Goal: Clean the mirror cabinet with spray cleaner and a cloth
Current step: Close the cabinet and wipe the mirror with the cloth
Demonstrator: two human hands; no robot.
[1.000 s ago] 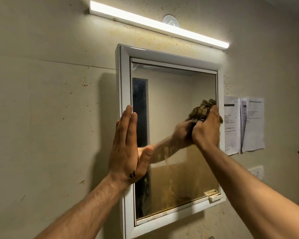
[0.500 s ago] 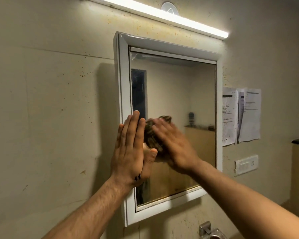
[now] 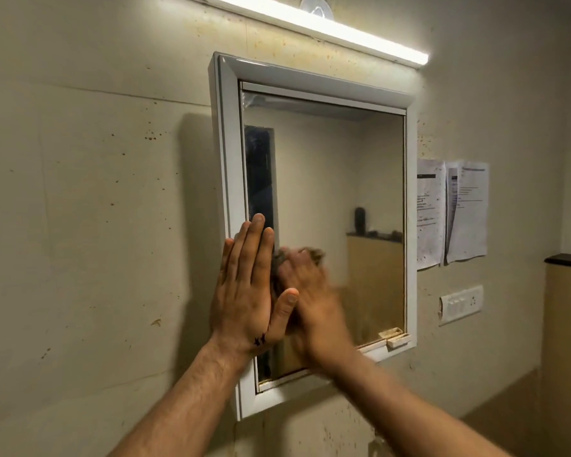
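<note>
The wiping stage is judged to be under way. The mirror cabinet [image 3: 226, 159] is fixed to the wall [image 3: 96, 192] and its door is seen closed. The left hand [image 3: 249, 291] is laid flat against the left edge of frame and glass, its fingers [image 3: 261, 239] straight and together, with nothing held; the door is judged to be steadied by it. A bunched brown cloth [image 3: 314, 253] is pressed to the lower left of the glass [image 3: 327, 179] under the right hand [image 3: 314, 301], which is blurred by motion, so whether the cloth is gripped or merely pressed flat cannot be told. The upper glass is seen fairly clear, apart from smears near the top left corner. Brownish grime [image 3: 368, 324] is seen along the bottom of the glass and on the lower rail. No spray cleaner is in view, so spraying cannot be confirmed. The lower strip and the frame are judged to be left.
</note>
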